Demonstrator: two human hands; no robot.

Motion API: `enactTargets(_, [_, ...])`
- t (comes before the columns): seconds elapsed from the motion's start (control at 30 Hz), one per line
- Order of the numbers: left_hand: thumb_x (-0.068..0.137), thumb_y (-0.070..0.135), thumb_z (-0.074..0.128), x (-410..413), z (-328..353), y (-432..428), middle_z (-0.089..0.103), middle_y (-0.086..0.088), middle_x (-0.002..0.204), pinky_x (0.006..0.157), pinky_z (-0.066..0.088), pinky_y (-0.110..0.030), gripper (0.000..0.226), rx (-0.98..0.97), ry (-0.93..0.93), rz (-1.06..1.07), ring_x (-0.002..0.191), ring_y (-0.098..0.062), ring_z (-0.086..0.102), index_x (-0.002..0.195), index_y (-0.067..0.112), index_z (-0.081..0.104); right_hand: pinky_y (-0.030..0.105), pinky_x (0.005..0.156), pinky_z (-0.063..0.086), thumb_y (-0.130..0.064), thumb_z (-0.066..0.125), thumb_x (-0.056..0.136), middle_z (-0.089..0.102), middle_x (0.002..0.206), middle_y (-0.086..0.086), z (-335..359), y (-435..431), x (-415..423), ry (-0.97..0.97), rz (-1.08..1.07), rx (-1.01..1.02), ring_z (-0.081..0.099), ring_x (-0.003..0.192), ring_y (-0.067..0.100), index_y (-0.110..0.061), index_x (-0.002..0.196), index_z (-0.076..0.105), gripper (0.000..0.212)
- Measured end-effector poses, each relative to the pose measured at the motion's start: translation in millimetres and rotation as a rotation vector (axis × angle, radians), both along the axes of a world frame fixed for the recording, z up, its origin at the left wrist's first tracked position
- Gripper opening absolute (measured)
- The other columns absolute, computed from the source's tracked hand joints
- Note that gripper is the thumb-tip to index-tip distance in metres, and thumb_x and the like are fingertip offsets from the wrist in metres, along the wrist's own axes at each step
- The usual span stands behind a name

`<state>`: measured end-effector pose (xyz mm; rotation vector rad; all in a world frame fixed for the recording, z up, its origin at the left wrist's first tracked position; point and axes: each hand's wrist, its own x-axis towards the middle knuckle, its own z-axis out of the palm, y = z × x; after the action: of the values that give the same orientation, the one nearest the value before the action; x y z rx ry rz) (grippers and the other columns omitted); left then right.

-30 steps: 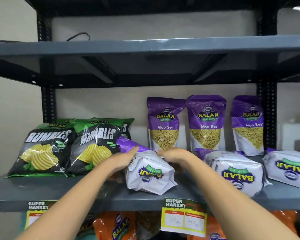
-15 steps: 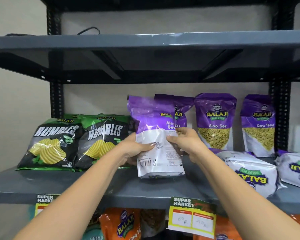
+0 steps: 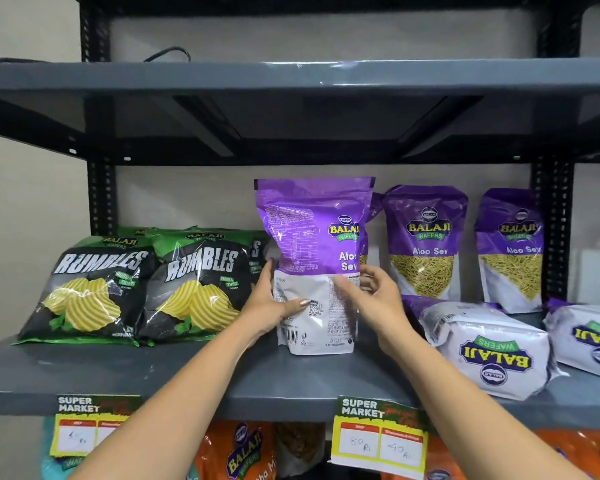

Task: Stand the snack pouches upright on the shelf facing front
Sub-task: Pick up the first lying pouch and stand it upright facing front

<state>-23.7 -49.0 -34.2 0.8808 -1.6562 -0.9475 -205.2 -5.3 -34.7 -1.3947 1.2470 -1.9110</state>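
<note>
Two hands are wrapped around one purple Aloo Sev pouch [image 3: 314, 265] right in the middle of the frame. It's being held upright with its bottom edge on the grey shelf [image 3: 118, 372], turned so mostly the back and side panel is shown, with the logo only peeking round at its right edge. The left hand [image 3: 272, 306] is pressed flat against the pouch's lower left side, thumb laid across the white part, fingers tucked behind where they can't be seen. The right hand [image 3: 378, 299] is set at the lower right edge, fingers loosely curled and a bit spread; whether the tips are actually touching the pouch can't be told for sure.

Right of centre, two more standing pouches [image 3: 425, 240] are lined up at the back, fronts facing out, and another is mostly hidden behind the held one. In front of those, towards the lower right, two lying pouches [image 3: 489, 348] are flopped flat with their logos upside down. On the left side, black-and-green Rumbles bags [image 3: 191, 285] are leaned back in a row. Yellow price tags [image 3: 378, 434] are hung off the shelf edge along the bottom.
</note>
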Motion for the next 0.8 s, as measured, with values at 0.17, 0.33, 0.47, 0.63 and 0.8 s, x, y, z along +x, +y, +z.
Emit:
enactTargets(0.17, [0.072,0.024,0.081,-18.1,-1.3,36.0,0.048,-0.005,0.136,0.11,0.038,-0.039,0.082,-0.24,-0.076,0.463,0.128,-0.028,0.048,0.141,0.017,0.037,0.027,0.061,0.04,-0.069,0.036,0.084,0.066,0.08,0.002,7.3,-21.2,-11.5,-0.367,0.109,0.123,0.057,0.065,0.011,-0.02,0.087,0.061,0.055])
enactTargets(0.33, [0.075,0.02,0.075,-46.4,-20.5,66.1,0.043,0.0,0.123,0.106,0.038,-0.032,0.05,-0.184,-0.023,0.309,0.121,-0.022,0.049,0.119,0.022,0.052,0.022,0.052,0.025,-0.063,0.02,0.09,0.047,0.05,-0.001,2.3,-31.1,-13.3,-0.459,0.237,0.257,0.034,0.041,0.013,-0.016,0.077,0.061,0.063])
enactTargets(0.47, [0.089,0.036,0.061,-59.2,-23.1,64.9,0.031,-0.005,0.142,0.111,0.031,-0.033,0.056,-0.132,-0.071,0.281,0.133,-0.025,0.04,0.136,0.017,0.039,0.011,0.039,0.016,-0.027,0.034,0.095,0.031,0.03,-0.008,5.3,-32.1,-15.7,-0.39,0.163,0.295,0.022,0.025,0.006,-0.02,0.048,0.039,0.047])
enactTargets(0.63, [0.086,0.059,0.051,-59.4,-11.6,52.3,0.048,-0.008,0.136,0.103,0.039,-0.035,0.06,-0.01,0.092,0.222,0.123,-0.025,0.051,0.126,0.014,0.043,0.011,0.035,0.037,-0.004,0.058,0.086,0.063,0.05,-0.001,4.2,-26.8,-13.3,-0.251,0.119,0.31,0.051,0.032,0.004,-0.012,0.1,0.065,0.018])
enactTargets(0.8, [0.052,0.075,0.062,-55.5,-3.5,45.3,0.062,-0.001,0.114,0.097,0.048,-0.04,0.083,0.057,0.076,0.23,0.105,-0.023,0.063,0.111,0.021,0.041,0.016,0.052,0.048,-0.005,0.067,0.083,0.063,0.085,0.002,3.9,-23.8,-14.5,-0.222,0.166,0.303,0.058,0.07,0.009,-0.005,0.126,0.054,0.045])
